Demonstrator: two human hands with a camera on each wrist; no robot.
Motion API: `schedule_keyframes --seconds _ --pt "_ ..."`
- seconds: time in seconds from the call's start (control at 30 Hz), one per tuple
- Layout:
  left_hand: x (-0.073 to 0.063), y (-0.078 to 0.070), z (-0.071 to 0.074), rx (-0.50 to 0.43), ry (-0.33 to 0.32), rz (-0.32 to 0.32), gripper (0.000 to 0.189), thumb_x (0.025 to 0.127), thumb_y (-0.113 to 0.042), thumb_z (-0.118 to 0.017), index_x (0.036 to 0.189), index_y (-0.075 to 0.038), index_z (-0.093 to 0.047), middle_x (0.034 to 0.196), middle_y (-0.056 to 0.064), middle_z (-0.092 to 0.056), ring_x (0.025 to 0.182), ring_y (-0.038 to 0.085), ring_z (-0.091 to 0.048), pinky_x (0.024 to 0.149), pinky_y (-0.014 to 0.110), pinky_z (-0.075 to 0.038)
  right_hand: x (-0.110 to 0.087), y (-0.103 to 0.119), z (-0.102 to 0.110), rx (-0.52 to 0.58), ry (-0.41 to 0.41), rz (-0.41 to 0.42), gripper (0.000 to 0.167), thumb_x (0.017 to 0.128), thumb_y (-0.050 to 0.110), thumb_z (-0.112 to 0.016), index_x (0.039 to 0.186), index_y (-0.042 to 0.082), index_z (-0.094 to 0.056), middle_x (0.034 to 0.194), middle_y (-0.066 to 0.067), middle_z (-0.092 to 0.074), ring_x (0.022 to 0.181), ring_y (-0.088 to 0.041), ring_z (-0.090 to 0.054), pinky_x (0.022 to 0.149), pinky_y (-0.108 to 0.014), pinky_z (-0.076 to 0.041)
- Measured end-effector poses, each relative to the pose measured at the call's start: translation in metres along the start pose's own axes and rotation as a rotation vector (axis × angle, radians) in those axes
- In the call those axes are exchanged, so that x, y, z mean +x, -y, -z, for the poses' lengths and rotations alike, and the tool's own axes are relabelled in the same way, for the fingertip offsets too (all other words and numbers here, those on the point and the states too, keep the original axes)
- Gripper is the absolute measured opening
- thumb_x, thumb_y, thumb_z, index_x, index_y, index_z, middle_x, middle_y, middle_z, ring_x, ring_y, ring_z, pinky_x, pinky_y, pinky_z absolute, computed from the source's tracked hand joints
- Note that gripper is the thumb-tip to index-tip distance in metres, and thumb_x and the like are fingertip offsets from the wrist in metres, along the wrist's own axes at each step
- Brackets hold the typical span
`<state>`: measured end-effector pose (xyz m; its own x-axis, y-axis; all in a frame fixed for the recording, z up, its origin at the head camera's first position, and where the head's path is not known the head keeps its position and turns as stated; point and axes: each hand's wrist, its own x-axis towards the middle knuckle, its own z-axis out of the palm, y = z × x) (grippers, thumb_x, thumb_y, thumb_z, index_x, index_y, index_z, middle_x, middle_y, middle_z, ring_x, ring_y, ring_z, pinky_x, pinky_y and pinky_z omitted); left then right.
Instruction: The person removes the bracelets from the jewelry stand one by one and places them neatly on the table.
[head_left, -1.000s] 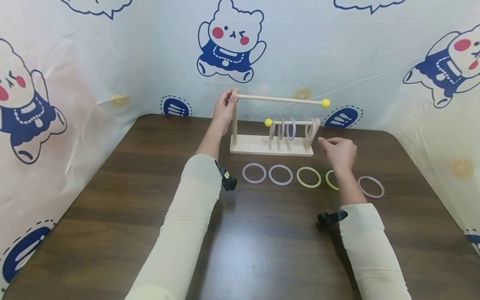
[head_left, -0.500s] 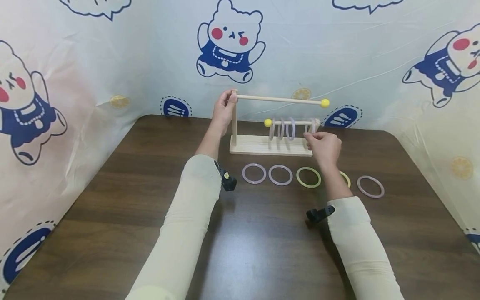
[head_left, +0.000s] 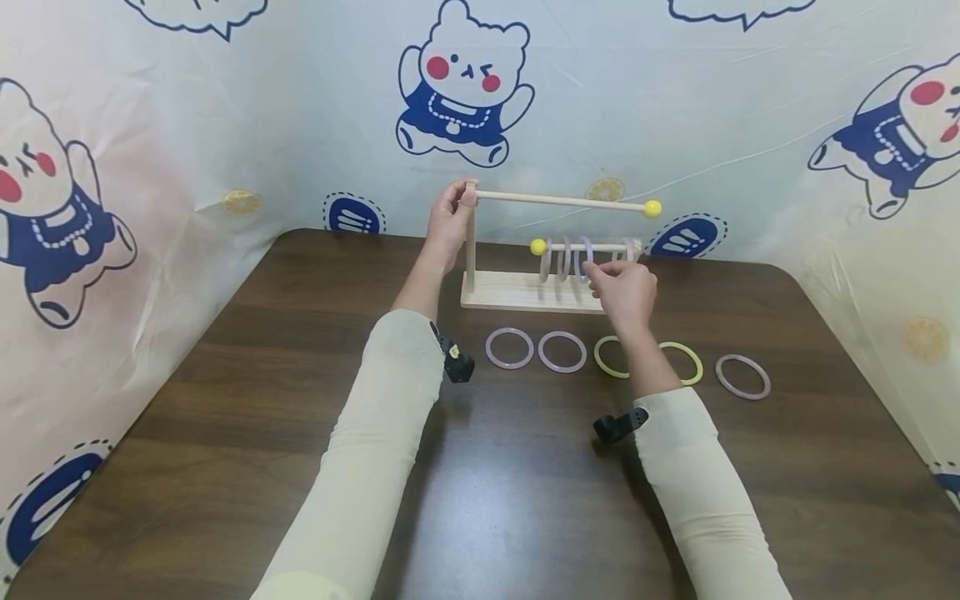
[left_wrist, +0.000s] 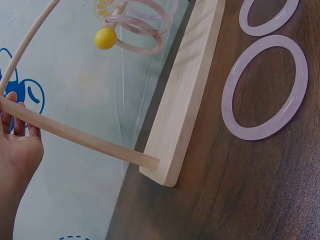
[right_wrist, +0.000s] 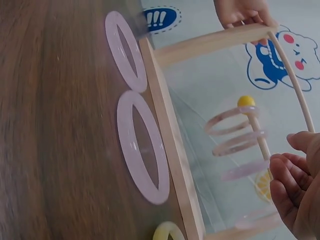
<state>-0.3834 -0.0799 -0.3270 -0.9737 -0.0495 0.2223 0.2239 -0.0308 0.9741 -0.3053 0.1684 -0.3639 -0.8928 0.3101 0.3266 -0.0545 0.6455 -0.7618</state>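
A wooden ring stand (head_left: 502, 290) has two rods, each tipped with a yellow ball. My left hand (head_left: 448, 218) grips the top of its left post (left_wrist: 75, 134), thumb in front. Several translucent rings hang on the lower rod, among them a purple ring (head_left: 579, 265) and a paler ring (head_left: 545, 262) nearer the ball. My right hand (head_left: 626, 292) is before the lower rod, fingertips right at the purple ring. In the right wrist view, its fingers (right_wrist: 287, 182) are loosely curled, the thumb apart from them. The upper rod (head_left: 558, 198) bears no rings.
In front of the stand lies a row of rings: a left purple ring (head_left: 509, 367), another purple ring (head_left: 562, 369), a yellow-green ring (head_left: 606, 367) partly behind the right forearm, a second yellow-green ring (head_left: 699, 365), and a pinkish ring (head_left: 742, 395). A printed backdrop (head_left: 315, 108) stands behind the table.
My right hand has moved left, from beside the stand's right end to the purple ring on the lower rod. The left hand and the stand have stayed in place.
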Motion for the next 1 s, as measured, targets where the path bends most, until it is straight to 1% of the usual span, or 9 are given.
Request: schedule_keyframes --seconds 0.13,0.33,0.5,0.53,0.63,0.67,0.77,0.9,1.0 --pt "0.0 0.0 -0.001 -0.004 -0.003 -0.002 0.038 0.095 -0.032 -0.049 0.126 -0.01 -0.052 0.111 0.009 -0.054 0.1 0.017 -0.048 0.083 0.027 -0.036 -0.001 0.005 -0.005 0.006 0.016 0.007 0.031 0.083 0.036 -0.068 0.087 0.006 -0.075 0.071 -0.009 -0.069 0.056 -0.012 -0.064 0.055 -0.027 -0.039" --pt "-0.001 0.002 0.0 -0.009 -0.004 -0.012 0.04 0.095 -0.031 -0.049 0.127 -0.008 -0.052 0.102 0.005 -0.054 0.092 0.014 -0.045 0.079 0.025 -0.035 0.0 0.014 -0.012 0.004 0.05 0.005 0.03 0.084 0.036 -0.068 0.087 0.007 -0.075 0.072 -0.007 -0.069 0.058 -0.013 -0.065 0.054 -0.027 -0.04" --pt "-0.001 0.001 -0.001 -0.01 -0.002 -0.018 0.04 0.095 -0.031 -0.049 0.127 -0.008 -0.052 0.098 0.0 -0.054 0.093 0.014 -0.046 0.079 0.024 -0.035 0.002 0.022 -0.018 0.002 0.069 0.024 0.03 0.084 0.036 -0.068 0.085 0.008 -0.075 0.068 -0.006 -0.068 0.058 -0.015 -0.064 0.052 -0.028 -0.039" --pt "-0.001 0.001 -0.001 -0.007 -0.003 -0.014 0.039 0.095 -0.031 -0.049 0.126 -0.009 -0.052 0.098 0.0 -0.054 0.093 0.014 -0.046 0.08 0.025 -0.035 0.002 0.024 -0.019 -0.008 0.078 0.028 0.03 0.084 0.037 -0.067 0.084 0.008 -0.075 0.067 -0.006 -0.068 0.058 -0.015 -0.064 0.051 -0.028 -0.038" --pt "-0.001 0.0 -0.001 0.0 -0.004 -0.005 0.039 0.094 -0.032 -0.049 0.126 -0.009 -0.052 0.107 0.009 -0.055 0.095 0.014 -0.046 0.083 0.026 -0.036 0.004 0.029 -0.024 -0.028 0.098 0.041 0.03 0.084 0.037 -0.067 0.083 0.008 -0.076 0.066 -0.006 -0.068 0.06 -0.016 -0.063 0.046 -0.027 -0.035" --pt "-0.001 0.0 -0.001 -0.002 -0.003 -0.007 0.04 0.095 -0.032 -0.049 0.127 -0.008 -0.051 0.11 0.013 -0.054 0.097 0.017 -0.047 0.083 0.027 -0.036 0.004 0.03 -0.026 -0.032 0.105 0.047 0.03 0.085 0.036 -0.067 0.082 0.008 -0.076 0.066 -0.006 -0.068 0.06 -0.016 -0.063 0.046 -0.027 -0.035" --pt "-0.001 0.001 -0.001 -0.003 -0.005 -0.008 0.04 0.094 -0.032 -0.049 0.127 -0.007 -0.051 0.111 0.014 -0.054 0.099 0.02 -0.046 0.083 0.027 -0.036 0.006 0.032 -0.031 -0.042 0.125 0.04 0.028 0.085 0.035 -0.067 0.082 0.008 -0.076 0.068 -0.006 -0.068 0.06 -0.016 -0.063 0.044 -0.024 -0.034" --pt "-0.001 0.001 -0.002 -0.008 -0.006 -0.015 0.039 0.094 -0.032 -0.05 0.125 -0.008 -0.053 0.1 0.002 -0.054 0.1 0.022 -0.047 0.082 0.025 -0.036 0.007 0.033 -0.035 -0.071 0.147 0.029 0.027 0.085 0.035 -0.066 0.085 0.01 -0.076 0.069 -0.006 -0.069 0.058 -0.015 -0.063 0.042 -0.023 -0.035" --pt "0.0 0.001 -0.002 -0.009 -0.009 -0.015 0.038 0.094 -0.031 -0.05 0.125 -0.009 -0.053 0.1 0.001 -0.055 0.103 0.024 -0.047 0.082 0.025 -0.036 0.008 0.034 -0.038 -0.101 0.159 0.026 0.026 0.084 0.035 -0.065 0.084 0.011 -0.076 0.067 -0.005 -0.068 0.056 -0.015 -0.062 0.043 -0.023 -0.036"
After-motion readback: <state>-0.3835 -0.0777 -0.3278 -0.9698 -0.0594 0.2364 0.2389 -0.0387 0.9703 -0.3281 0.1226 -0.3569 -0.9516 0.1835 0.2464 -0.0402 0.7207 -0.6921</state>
